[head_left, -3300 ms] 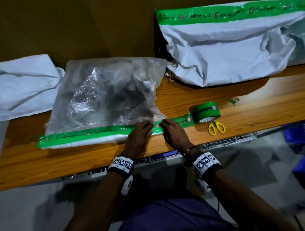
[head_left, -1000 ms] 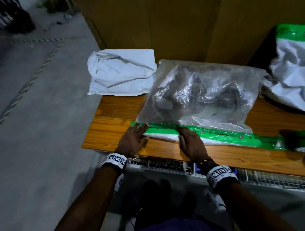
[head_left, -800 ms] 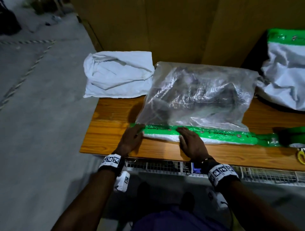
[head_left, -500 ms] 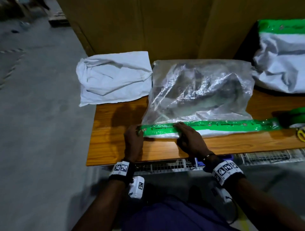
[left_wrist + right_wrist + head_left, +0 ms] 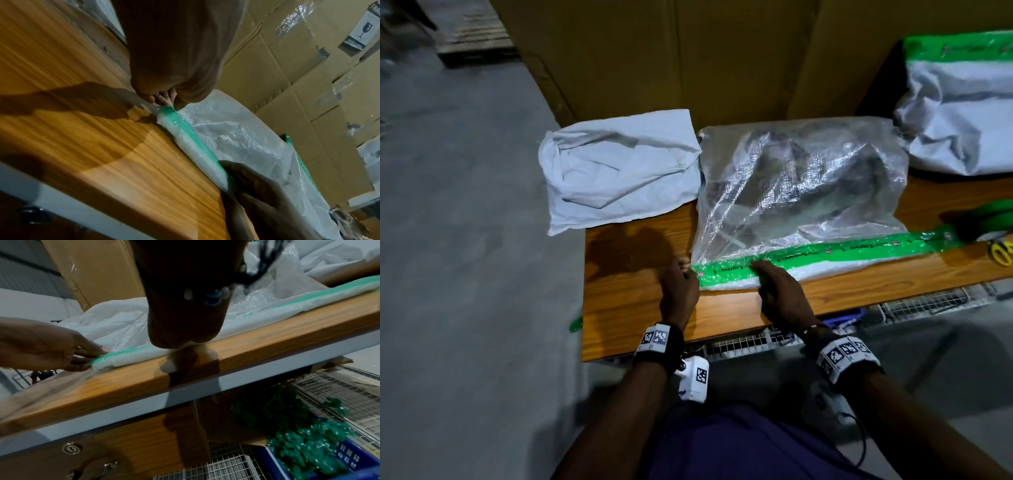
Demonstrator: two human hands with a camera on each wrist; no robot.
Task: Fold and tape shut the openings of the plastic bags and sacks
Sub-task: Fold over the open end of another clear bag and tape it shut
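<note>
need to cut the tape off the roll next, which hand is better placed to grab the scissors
Right. The scissors and tape roll lie at the table's right end, on the right hand's side. The left hand pinches the green tape end at the bag's far left corner.

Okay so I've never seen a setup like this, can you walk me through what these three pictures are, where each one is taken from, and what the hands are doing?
No machine here: a person works with bare hands and wears three cameras. The wide picture comes from the head and looks down at a wooden table. The other two come from the wrists and look along each hand.

On the table lies a clear plastic bag with its opening folded over and a strip of green tape along the fold. The left hand pinches the tape's left end between its fingertips. The right hand lies flat on the taped fold, pressing it down.

Around it: a white sack at the left, another sack already taped at the back right, the tape roll and yellow scissors at the right edge.
</note>
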